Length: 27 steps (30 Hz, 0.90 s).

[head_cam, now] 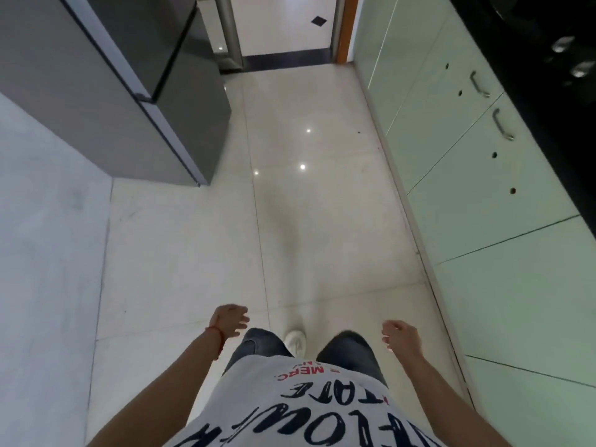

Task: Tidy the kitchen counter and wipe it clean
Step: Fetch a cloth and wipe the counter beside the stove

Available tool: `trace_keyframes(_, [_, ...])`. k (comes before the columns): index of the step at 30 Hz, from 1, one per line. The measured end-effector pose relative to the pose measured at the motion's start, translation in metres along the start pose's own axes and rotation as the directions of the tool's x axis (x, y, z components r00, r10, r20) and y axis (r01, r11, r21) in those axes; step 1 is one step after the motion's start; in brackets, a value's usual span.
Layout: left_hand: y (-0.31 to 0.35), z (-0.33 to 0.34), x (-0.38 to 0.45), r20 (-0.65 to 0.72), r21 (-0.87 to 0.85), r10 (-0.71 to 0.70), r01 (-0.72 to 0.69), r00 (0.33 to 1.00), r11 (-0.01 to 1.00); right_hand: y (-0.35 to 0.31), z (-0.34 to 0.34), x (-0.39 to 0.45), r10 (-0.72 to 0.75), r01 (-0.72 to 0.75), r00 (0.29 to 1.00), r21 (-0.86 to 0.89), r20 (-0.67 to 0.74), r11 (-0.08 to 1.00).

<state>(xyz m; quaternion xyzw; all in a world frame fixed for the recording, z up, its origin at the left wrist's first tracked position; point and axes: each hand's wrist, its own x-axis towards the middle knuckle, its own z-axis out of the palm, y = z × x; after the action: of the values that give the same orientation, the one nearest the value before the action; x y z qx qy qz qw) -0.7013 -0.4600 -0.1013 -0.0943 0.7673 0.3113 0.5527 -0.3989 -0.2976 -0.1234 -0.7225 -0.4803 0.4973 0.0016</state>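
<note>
I look down at a glossy tiled kitchen floor. My left hand (230,319) hangs low in front of my body, fingers loosely curled and apart, holding nothing; a red thread is on its wrist. My right hand (401,338) hangs at the same height, fingers loosely curled, also with nothing in it. The black counter (545,101) runs along the far right edge, well away from both hands; only a strip of it shows, with two shiny blurred objects (572,58) on it.
Pale green cabinet doors (483,201) with metal handles line the right side under the counter. A grey fridge (106,88) stands at the upper left beside a white wall. A doorway (283,33) lies straight ahead. My white shoe (296,340) is on the floor.
</note>
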Motion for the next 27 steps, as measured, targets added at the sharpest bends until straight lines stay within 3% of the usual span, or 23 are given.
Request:
trace_keyframes(9, [0.239, 0.035, 0.076, 0.040, 0.010, 0.193, -0.194, 0.980, 0.981, -0.123, -0.021, 0.127, 0.043, -0.044, 0.999, -0.026, -0.020, 0.999])
trace_keyframes(17, [0.362, 0.036, 0.134, -0.091, -0.015, 0.063, -0.065, 0.994, 0.998, -0.329, -0.029, 0.257, -0.027, 0.026, 0.998, 0.023, 0.053, 0.999])
trace_keyframes(27, [0.508, -0.007, 0.221, -0.154, -0.057, -0.011, 0.002, 0.988, 0.998, -0.586, 0.027, 0.368, -0.178, 0.161, 0.974, 0.128, 0.140, 0.979])
